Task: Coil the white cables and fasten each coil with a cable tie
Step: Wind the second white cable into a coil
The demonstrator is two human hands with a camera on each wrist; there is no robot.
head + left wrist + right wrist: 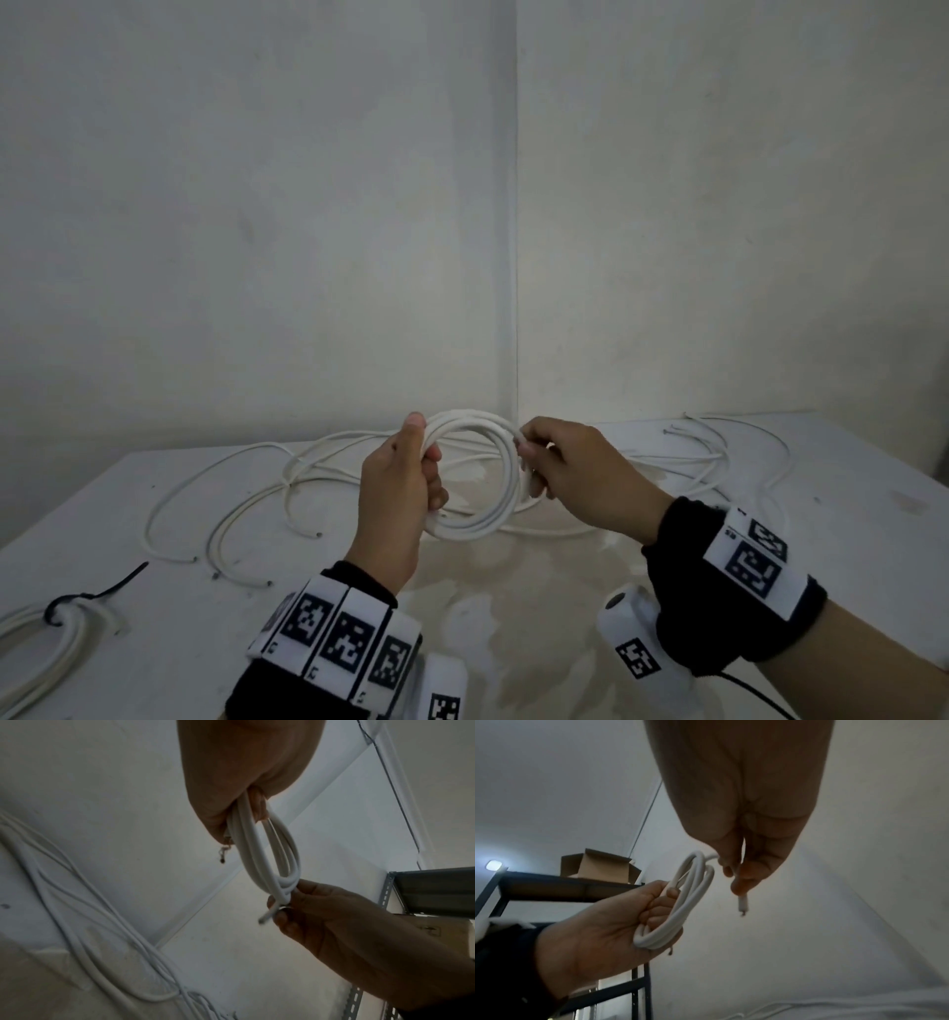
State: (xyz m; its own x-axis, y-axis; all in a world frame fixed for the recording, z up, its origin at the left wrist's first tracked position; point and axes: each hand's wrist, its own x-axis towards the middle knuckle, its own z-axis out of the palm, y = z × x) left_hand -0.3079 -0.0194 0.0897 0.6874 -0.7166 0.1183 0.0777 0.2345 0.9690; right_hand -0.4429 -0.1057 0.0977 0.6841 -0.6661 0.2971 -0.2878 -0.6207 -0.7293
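A white cable coil (477, 478) of several loops hangs in the air above the white table (565, 606). My left hand (405, 483) grips the coil's left side, thumb over the top. My right hand (554, 462) pinches the coil's right side together with the cable's free end (741, 905), which sticks out below the fingers. The left wrist view shows the coil (270, 858) edge-on between both hands. Loose white cables (246, 493) lie spread over the table behind. A finished coil (46, 642) bound with a black cable tie (97, 596) lies at the table's front left.
More loose cable (729, 452) lies at the table's back right near the wall corner. A dark metal shelf (559, 884) with a cardboard box (598, 866) on it stands off to one side in the right wrist view.
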